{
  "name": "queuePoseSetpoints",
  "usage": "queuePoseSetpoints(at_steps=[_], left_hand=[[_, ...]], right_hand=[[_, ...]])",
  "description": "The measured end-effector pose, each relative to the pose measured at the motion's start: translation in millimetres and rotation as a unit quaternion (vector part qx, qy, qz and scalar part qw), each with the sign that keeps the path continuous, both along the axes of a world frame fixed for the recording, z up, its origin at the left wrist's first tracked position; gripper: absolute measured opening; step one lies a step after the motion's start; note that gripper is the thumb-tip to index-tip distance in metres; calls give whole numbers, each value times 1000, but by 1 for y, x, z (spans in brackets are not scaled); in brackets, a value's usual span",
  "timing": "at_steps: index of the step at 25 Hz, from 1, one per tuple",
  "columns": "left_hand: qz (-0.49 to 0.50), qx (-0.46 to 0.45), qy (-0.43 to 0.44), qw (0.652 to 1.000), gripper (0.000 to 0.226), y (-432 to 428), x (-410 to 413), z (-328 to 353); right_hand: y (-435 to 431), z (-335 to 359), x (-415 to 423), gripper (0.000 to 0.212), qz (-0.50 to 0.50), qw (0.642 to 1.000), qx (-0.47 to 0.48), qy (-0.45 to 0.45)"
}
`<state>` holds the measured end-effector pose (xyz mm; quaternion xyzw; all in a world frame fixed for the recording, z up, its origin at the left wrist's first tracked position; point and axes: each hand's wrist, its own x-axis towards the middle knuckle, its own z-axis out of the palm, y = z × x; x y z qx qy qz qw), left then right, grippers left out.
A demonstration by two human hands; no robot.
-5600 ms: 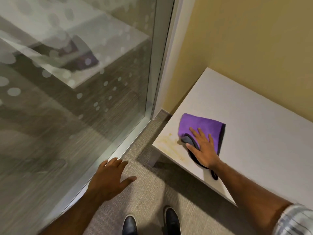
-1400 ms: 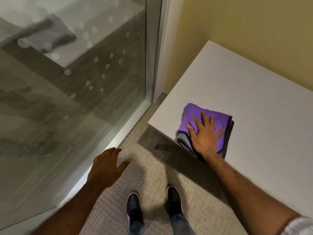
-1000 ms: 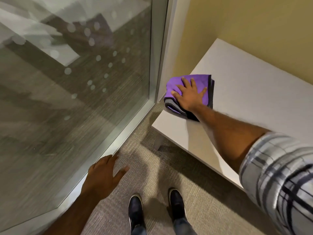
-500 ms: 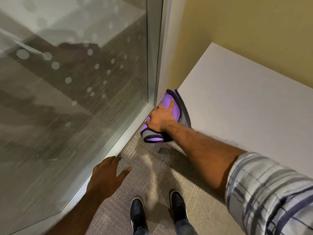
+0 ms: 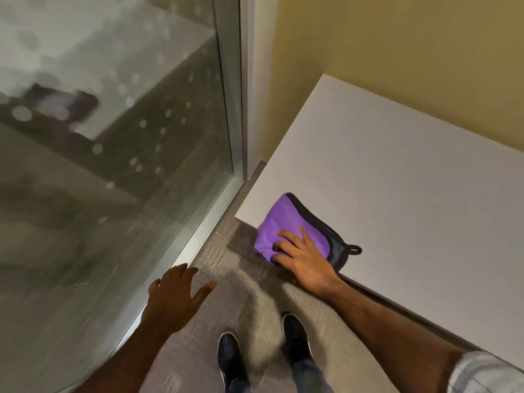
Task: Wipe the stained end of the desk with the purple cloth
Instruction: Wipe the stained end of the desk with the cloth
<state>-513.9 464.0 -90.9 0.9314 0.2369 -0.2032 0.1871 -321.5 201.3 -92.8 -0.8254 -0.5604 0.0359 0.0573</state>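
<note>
Purple cloth (image 5: 279,219): draped over the white table's (image 5: 397,194) near edge, close to its left corner | Right hand (image 5: 307,265): fingers bent over the cloth, clutching it against that edge | Left hand (image 5: 177,296): fingers spread, holding nothing, well left of the table

Both forearms are bare. A short pale sleeve (image 5: 485,373) with grey plaid stripes covers the right upper arm. Dark shiny shoes (image 5: 231,355) sit below blue jeans (image 5: 307,375).

cloth (image 5: 279,222) purple (dark grey trim) | table (image 5: 397,208) white | wall (image 5: 397,52) mustard
</note>
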Motion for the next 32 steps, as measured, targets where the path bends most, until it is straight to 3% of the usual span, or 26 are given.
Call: queuePoseSetpoints(at_steps=[6, 8, 10, 13, 18, 28, 32], left_hand=[[-33, 0, -3, 999, 84, -2, 6, 4], [-41, 4, -11, 999, 87, -1, 9, 6], [-49, 19, -36, 998, 89, 0, 13, 10], [-52, 37, -54, 996, 91, 4, 20, 13], [-42, 28, -57, 997, 91, 3, 22, 14], [-40, 28, -57, 997, 96, -6, 21, 23], [-24, 22, -54, 998, 92, -2, 22, 19]], right_hand=[[-103, -1, -16, 42, -178, 975, 126, 46], [-109, 3, -14, 64, -277, 952, 113, 56], [-96, 5, -5, 89, -314, 947, 35, 64], [-64, 4, 13, 95, -285, 955, -47, 72], [-30, 0, 22, 92, -237, 966, -81, 60], [58, -5, 43, 81, -149, 983, -89, 58], [82, -2, 58, 89, -152, 983, -58, 90]])
